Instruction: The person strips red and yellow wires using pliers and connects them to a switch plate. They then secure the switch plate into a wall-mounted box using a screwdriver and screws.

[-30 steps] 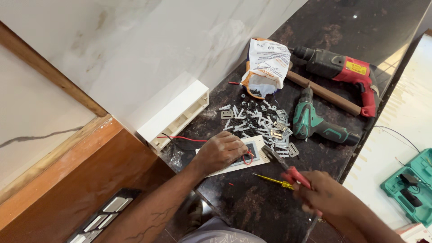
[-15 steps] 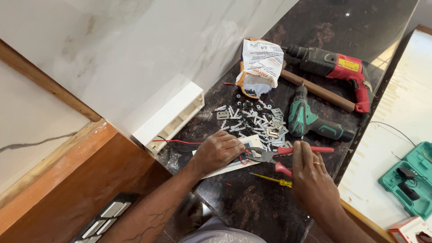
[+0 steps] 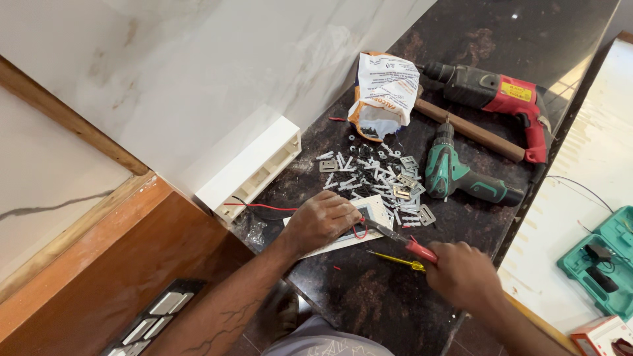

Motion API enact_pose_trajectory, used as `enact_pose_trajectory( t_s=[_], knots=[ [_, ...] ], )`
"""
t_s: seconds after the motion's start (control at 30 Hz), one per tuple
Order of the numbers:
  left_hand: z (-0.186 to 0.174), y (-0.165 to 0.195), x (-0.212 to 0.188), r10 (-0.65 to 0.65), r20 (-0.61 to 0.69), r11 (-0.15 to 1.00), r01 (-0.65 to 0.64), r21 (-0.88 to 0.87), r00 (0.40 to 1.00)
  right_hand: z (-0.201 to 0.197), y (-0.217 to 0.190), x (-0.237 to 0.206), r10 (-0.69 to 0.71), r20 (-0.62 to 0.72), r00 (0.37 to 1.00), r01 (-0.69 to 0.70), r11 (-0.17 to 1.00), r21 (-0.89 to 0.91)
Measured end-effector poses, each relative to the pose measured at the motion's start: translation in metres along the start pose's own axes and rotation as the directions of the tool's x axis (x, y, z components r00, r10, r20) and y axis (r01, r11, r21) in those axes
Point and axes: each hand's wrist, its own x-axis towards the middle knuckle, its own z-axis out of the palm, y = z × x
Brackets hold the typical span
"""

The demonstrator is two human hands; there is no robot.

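My left hand [image 3: 321,221] presses down on a white switch plate [image 3: 369,217] lying on the dark stone counter [image 3: 369,303], with a red wire [image 3: 264,207] running under it. My right hand [image 3: 463,275] grips red-handled pliers [image 3: 402,242], whose jaws point left at the plate's near edge by a loop of red wire. A yellow-handled screwdriver [image 3: 397,261] lies on the counter just below the pliers.
A pile of screws, plugs and metal brackets [image 3: 379,177] lies behind the plate. A paper bag [image 3: 384,94], green cordless drill [image 3: 461,175], red hammer drill [image 3: 501,95] and wooden handle [image 3: 468,130] sit further back. A white box [image 3: 254,168] is at the wall; a teal case [image 3: 603,260] on the right.
My right hand has taken up the red-handled pliers and drawn back to the right, with the jaws now at the plate's edge. The left hand stays on the plate.
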Motion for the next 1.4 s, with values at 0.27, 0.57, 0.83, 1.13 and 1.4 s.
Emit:
enact_pose_trajectory(
  t_s=[0.27, 0.57, 0.83, 1.13, 1.4],
  knots=[
    [0.003, -0.002, -0.006, -0.009, -0.042, 1.0, 0.008, -0.026, 0.999, 0.008, 0.03, 0.011, -0.435, 0.582, 0.688, -0.514, 0.274, 0.813],
    [-0.003, -0.021, 0.007, -0.082, -0.037, 0.996, 0.083, 0.016, 0.996, -0.05, 0.009, -0.011, -0.221, -0.267, 0.938, 0.255, 0.962, 0.101],
    [-0.001, -0.025, 0.009, -0.053, -0.03, 0.998, 0.055, 0.042, 0.998, -0.032, -0.024, 0.0, -0.332, -0.661, 0.673, 0.205, 0.942, -0.265],
    [0.003, -0.023, 0.006, -0.138, -0.055, 0.988, 0.134, -0.071, 0.989, -0.031, -0.027, 0.005, -0.338, -0.638, 0.692, 0.156, 0.933, -0.324],
    [0.006, -0.025, 0.002, -0.14, -0.047, 0.988, 0.136, -0.072, 0.989, -0.027, -0.028, 0.005, -0.036, -0.39, 0.92, -0.057, 0.973, -0.223]
  ],
)
